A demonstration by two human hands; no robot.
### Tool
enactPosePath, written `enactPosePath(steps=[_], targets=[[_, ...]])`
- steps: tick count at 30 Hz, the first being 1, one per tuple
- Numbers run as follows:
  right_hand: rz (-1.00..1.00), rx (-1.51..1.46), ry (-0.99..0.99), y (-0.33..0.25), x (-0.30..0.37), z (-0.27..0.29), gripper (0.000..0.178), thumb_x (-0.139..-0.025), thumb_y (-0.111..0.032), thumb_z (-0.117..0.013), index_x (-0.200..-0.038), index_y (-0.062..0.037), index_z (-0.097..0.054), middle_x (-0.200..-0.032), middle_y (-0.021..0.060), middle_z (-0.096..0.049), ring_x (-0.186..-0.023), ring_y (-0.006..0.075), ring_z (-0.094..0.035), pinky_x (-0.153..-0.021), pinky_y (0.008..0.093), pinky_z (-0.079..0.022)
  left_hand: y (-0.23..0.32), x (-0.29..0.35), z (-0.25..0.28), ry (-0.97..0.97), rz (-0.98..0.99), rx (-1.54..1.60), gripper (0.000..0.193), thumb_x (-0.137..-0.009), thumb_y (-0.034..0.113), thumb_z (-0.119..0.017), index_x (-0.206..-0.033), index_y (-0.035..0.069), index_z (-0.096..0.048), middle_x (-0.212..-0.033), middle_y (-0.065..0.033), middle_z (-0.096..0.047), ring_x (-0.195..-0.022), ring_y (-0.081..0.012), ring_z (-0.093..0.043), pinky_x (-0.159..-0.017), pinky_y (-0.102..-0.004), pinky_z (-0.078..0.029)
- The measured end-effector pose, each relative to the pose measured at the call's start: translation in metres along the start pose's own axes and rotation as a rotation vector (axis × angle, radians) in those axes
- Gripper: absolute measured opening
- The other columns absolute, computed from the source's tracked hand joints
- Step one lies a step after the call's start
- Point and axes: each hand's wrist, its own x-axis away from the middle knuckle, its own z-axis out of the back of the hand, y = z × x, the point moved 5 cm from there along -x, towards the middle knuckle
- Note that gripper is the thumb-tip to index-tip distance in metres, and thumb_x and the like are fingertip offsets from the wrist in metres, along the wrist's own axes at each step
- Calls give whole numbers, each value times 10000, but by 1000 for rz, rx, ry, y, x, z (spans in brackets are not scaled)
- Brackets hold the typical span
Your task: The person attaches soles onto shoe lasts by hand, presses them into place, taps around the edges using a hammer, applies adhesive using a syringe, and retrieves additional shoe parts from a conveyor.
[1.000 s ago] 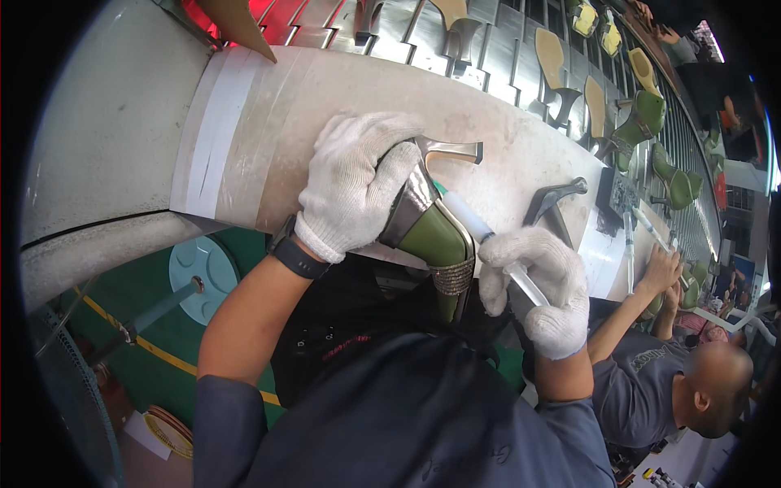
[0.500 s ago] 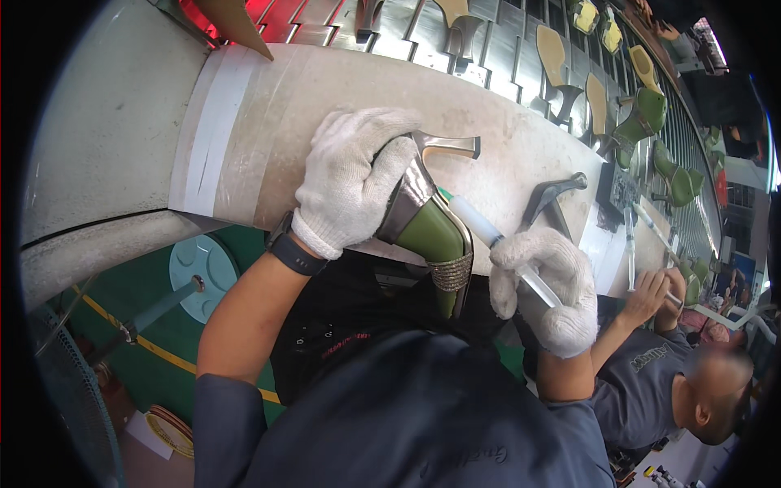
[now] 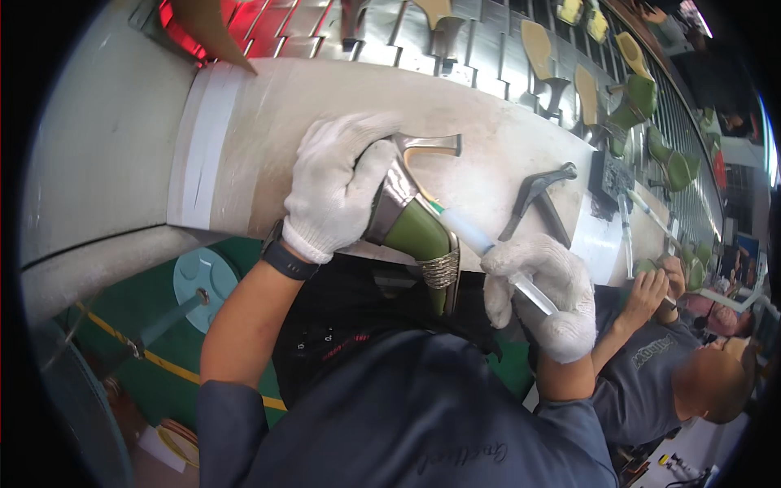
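In a white knitted glove, my left hand (image 3: 332, 185) is wrapped round the heel end of a green and metallic high-heeled shoe (image 3: 415, 231). The shoe lies on its side in the air over the bench's near edge, its heel pointing right and its banded toe toward me. My right hand (image 3: 547, 294), gloved too, is closed round a translucent syringe (image 3: 465, 229). The syringe's green tip meets the edge of the sole near the arch; whether anything flows out is too small to tell.
A hammer (image 3: 538, 195) lies on the pale bench (image 3: 268, 154), near a dark block (image 3: 610, 180) and more syringes (image 3: 625, 232). Beyond runs a slatted metal conveyor (image 3: 488, 61) carrying soles with heels and green shoes (image 3: 672, 159). A co-worker (image 3: 643, 366) sits at the right.
The whole scene has shifted slightly left in the picture. Against the shoe, the syringe tip has moved a little along the sole edge toward the toe. Both hands keep their hold.
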Motion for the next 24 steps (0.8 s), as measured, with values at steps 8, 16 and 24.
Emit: enactPosePath(steps=[8, 16, 24], targets=[[491, -75, 646, -13, 36, 92, 599, -1104, -450, -610, -1435, 48, -579, -1007, 144, -707, -788, 209, -709, -714, 343, -591, 3, 11, -2, -96, 108, 57, 299, -1032, 56, -573, -1264, -33, -741, -1255, -204, -742, -1202, -367, -666, -1097, -455, -491], [295, -99, 1061, -6, 30, 176, 443, -1076, -401, -646, -1315, -28, -655, -931, 91, -637, -644, 168, -627, -599, 307, -526, -7, 11, -12, -131, 191, 154, 327, -1066, 72, -538, -1310, -48, -720, -1295, -201, -722, -1249, -334, -655, -1129, -425, -480], [337, -139, 841, 50, 62, 104, 530, -1098, -259, -656, -1512, 46, -526, -1305, 214, -694, -1100, 270, -734, -924, 382, -617, -2, 10, 0, -206, 106, 52, 324, -1086, 70, -530, -1332, -43, -707, -1306, -162, -724, -1249, -272, -663, -1139, -392, -476]])
